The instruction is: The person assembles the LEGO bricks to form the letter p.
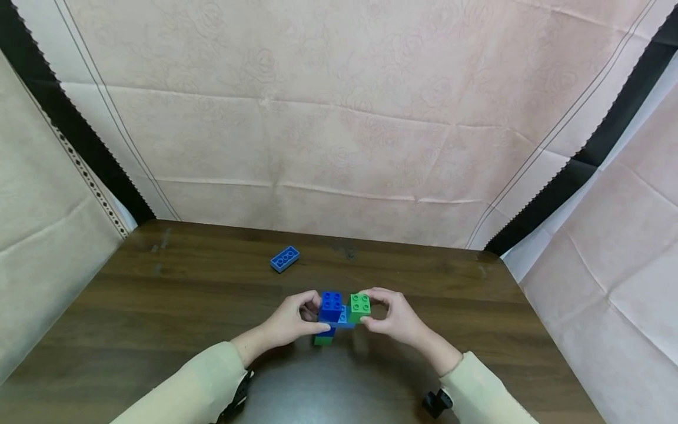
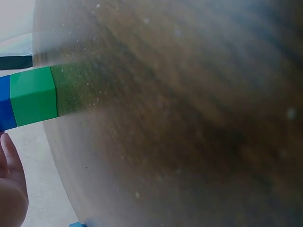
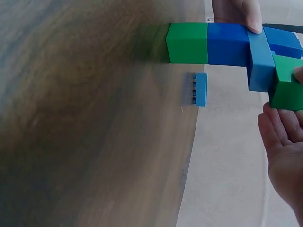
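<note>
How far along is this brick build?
Done: the lower green brick, lower dark blue brick, light blue brick and upper dark blue brick look joined. In hand: the left hand grips this stack while the right hand pinches the upper green brick at the light blue brick's end; whether fully seated, I cannot tell. Left: perhaps the loose blue brick, apart on the table.

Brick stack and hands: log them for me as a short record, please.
Left hand: grips the stack's left side
Right hand: pinches the upper green brick
Stack base: lower green brick, then lower dark blue brick
Crosspiece: long light blue brick
On crosspiece: upper dark blue brick left, green right
Loose: blue brick, beyond the hands
Fully seated: cannot tell
</note>
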`<state>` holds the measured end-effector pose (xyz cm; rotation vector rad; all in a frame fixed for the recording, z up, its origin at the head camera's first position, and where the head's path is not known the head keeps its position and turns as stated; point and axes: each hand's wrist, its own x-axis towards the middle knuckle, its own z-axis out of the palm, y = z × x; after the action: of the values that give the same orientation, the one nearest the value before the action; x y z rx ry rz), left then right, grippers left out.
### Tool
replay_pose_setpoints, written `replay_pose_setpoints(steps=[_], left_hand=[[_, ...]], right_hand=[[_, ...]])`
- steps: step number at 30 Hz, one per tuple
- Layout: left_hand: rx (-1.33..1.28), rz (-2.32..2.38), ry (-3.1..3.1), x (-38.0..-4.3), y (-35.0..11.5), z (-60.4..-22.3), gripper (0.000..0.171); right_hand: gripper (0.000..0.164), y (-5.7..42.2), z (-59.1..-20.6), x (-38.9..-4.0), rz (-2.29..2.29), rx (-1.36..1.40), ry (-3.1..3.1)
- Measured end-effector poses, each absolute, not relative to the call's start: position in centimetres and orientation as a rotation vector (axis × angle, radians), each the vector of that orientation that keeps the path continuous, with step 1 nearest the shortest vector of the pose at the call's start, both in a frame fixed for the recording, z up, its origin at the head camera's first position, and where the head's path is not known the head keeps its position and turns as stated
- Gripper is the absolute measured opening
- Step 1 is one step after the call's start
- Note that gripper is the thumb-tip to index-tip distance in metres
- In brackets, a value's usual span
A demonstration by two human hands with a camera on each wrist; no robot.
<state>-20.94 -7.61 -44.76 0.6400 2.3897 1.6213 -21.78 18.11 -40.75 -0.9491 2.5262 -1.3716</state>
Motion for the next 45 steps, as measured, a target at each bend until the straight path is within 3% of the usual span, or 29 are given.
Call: replay_pose_setpoints(steps=[12, 22, 32, 45], left_hand=[[0.614, 1.614, 2.4, -20.9, -7.6, -44.9, 0.031], [0.633, 1.653, 2.394, -20.3, -8.0, -44.7, 0.03], [0.611, 1.668, 2.401, -20.3, -8.4, -44.9, 0.03], [0.543, 1.675, 2.423, -19.9, -11.0, -44.8, 0.033]], right_hand=[[0.05, 18.7, -40.8, -21.9, -1.402, -0.958, 2.481], [0.039, 19.6, -41.1, -22.9, -1.662, -1.062, 2.317], [0.027, 19.9, -41.4, -24.8, -1.928, -0.904, 2.248], [0.032, 18.0, -41.6, -27.5, -1.871, -0.686, 2.376]])
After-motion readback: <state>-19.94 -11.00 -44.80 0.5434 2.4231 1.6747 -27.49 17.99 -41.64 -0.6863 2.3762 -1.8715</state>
